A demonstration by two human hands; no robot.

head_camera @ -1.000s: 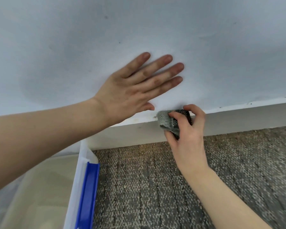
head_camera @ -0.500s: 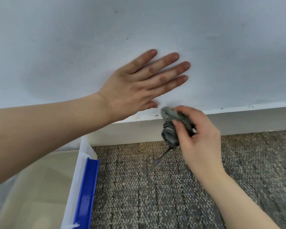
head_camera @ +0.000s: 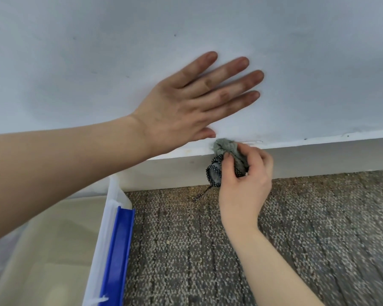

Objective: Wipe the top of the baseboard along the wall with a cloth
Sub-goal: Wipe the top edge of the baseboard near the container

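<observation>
Here right hand point(head_camera: 245, 184) presses cloth point(head_camera: 227, 149) onto baseboard point(head_camera: 318, 157).

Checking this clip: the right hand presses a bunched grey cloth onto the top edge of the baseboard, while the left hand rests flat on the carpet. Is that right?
Not quite. In the head view the left hand lies flat against the wall, fingers spread, not on the carpet. The rest holds: the right hand presses the bunched grey cloth onto the top edge of the baseboard.
</observation>
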